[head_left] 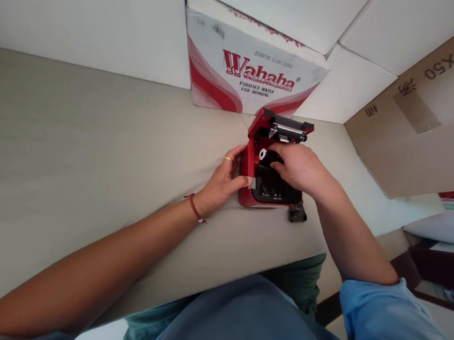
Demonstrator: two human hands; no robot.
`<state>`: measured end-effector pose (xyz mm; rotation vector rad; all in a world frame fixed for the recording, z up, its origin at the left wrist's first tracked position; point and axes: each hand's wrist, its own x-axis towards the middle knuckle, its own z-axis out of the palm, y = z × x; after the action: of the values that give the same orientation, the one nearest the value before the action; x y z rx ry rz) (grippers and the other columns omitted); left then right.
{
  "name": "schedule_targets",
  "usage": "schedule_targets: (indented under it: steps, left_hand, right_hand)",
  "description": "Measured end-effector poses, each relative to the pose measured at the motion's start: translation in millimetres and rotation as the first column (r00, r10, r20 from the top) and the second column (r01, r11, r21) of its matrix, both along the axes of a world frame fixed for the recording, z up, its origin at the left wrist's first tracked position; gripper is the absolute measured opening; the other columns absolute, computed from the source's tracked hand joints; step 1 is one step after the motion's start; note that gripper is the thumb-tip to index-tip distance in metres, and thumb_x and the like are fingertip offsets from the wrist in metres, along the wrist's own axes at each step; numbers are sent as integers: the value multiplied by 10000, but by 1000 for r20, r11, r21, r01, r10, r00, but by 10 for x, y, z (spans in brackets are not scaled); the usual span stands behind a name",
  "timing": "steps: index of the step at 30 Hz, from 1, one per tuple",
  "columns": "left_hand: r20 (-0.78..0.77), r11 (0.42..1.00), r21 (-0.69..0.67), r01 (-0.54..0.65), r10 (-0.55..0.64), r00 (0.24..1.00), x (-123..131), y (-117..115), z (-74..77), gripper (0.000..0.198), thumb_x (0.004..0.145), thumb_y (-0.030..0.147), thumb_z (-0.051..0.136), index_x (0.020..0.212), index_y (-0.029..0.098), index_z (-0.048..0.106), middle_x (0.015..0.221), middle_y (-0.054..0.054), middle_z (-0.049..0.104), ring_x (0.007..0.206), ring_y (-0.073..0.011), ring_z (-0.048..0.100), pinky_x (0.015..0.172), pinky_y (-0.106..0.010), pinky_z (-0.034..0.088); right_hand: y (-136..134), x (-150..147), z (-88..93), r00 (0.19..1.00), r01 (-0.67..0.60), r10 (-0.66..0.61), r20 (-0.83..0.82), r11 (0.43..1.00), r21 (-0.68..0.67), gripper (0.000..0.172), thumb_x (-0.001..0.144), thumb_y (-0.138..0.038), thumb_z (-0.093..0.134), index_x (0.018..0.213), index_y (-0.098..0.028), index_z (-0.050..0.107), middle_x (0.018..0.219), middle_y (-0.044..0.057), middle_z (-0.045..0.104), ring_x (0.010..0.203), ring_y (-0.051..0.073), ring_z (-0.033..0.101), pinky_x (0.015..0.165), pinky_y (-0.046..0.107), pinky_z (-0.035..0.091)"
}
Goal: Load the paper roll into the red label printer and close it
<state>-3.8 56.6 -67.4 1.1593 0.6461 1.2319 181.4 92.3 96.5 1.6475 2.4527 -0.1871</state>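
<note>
Printer: small red printer, lid up, on table near centre, just in front of printed carton.
L hand: clasps printer's left side, thumb on front edge.
R hand: fingers curled into open bay at paper roll; grip on it hidden, can't tell.
Handling (est.): prob. light, stiff plastic shell, smooth, may slide; hinged lid is the weak pt. Hold by body sides, not lid.
Count: 1 printer, 1 paper roll, 1 black piece by its right corner, 1 printed carton, 1 brown carton.
</note>
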Motion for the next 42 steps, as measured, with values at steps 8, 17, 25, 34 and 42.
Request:
schedule_targets:
  steps: [8,17,25,34,42]
  left_hand:
    - [7,1000,23,-10,10,1000,-5,10,-37,886,852,460,835,1615,311,410,1765,-108,470,1666,-353,428,1411,-580,340]
    - [-80,995,95,-31,39,996,-15,-48,-54,822,965,534,737,1670,327,369,1806,-114,435,1675,-349,441,1397,-609,375]
    - [-287,775,535,-336,541,790,-56,-271,152,583,1074,483,645,1614,324,493,1675,-134,506,1651,-348,430,1377,-640,366]
    - [-301,416,908,-38,715,631,34,-565,396,447,980,184,717,1400,337,716,1198,-14,865,1208,-262,774,1144,-511,576]
    - [-339,434,901,12,686,643,27,-582,369,609,980,148,753,1522,410,658,1261,32,878,1186,-230,794,1217,-502,528]
  right_hand:
    - [-66,131,-30,971,-125,132,-197,991,50,505,970,-103,638,1454,-205,743,1471,127,784,1300,333,754,1088,466,594]
    - [-963,583,-133,782,-339,405,-473,914,223,373,1114,-254,631,1463,-308,751,1563,77,746,1476,249,697,1258,511,574]
    - [-1228,603,-390,795,-314,458,-398,872,376,492,1099,-192,622,1589,-235,629,1581,116,725,1546,224,634,1340,502,495]
    - [-1228,662,-352,745,-301,448,-495,887,349,448,1087,-184,642,1513,-314,689,1499,64,788,1464,209,706,1357,507,464]
    - [-420,698,-386,518,334,3,-856,920,205,545,1196,-546,332,1623,-355,612,1636,76,686,1537,244,641,1275,520,548]
